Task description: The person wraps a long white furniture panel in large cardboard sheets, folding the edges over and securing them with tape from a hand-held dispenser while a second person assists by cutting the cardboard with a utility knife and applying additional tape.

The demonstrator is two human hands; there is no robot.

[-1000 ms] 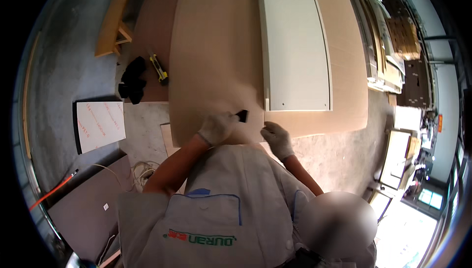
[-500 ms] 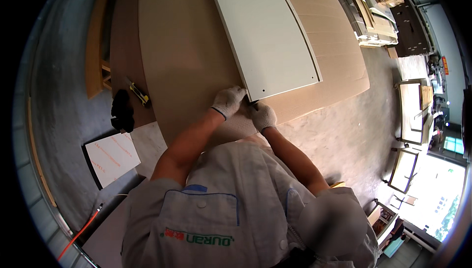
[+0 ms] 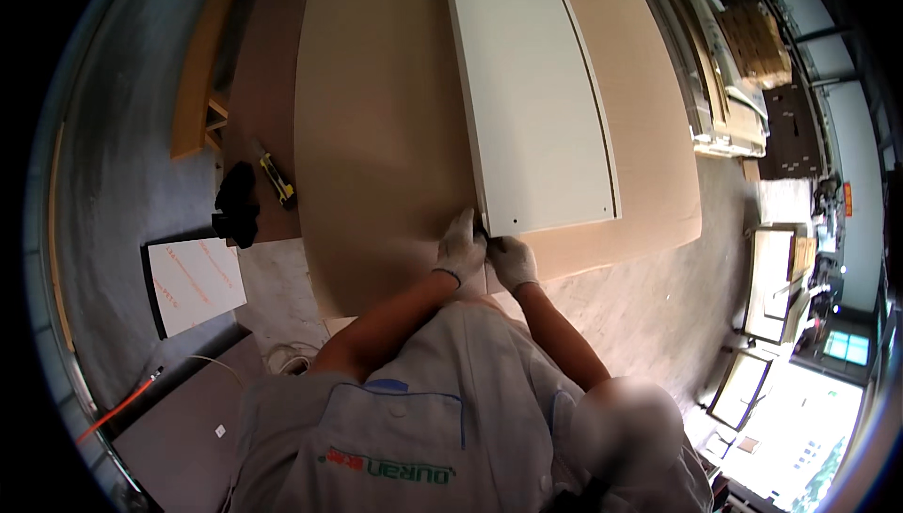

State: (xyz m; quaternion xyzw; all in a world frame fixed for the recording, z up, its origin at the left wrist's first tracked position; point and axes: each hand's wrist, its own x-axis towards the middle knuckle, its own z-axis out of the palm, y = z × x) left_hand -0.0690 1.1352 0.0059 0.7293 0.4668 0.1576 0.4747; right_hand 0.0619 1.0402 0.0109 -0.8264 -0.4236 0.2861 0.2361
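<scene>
A long white panel (image 3: 536, 109) with a dark groove along its right side and small holes near its near end lies on brown cardboard. At its near left corner a small black piece (image 3: 482, 230) shows between my gloved hands; its kind I cannot make out. My left hand (image 3: 461, 248), in a pale knit glove, is closed there, its fingers along the panel's left edge. From the right, my right hand (image 3: 512, 262), gloved too, closes around the black piece at the end edge. My fingertips are partly hidden.
The cardboard sheet (image 3: 386, 109) spreads around the panel. To the left lie a yellow-and-black utility knife (image 3: 277, 177), a black cloth-like bundle (image 3: 236, 205) and a white board (image 3: 197, 284). An orange hose (image 3: 122, 410) runs at lower left. Stacked boards (image 3: 701, 71) stand at far right.
The view has shifted, so panel and hands appear lower in the picture. Both hands stay at the same panel corner; the left fingers now point more along the panel's edge.
</scene>
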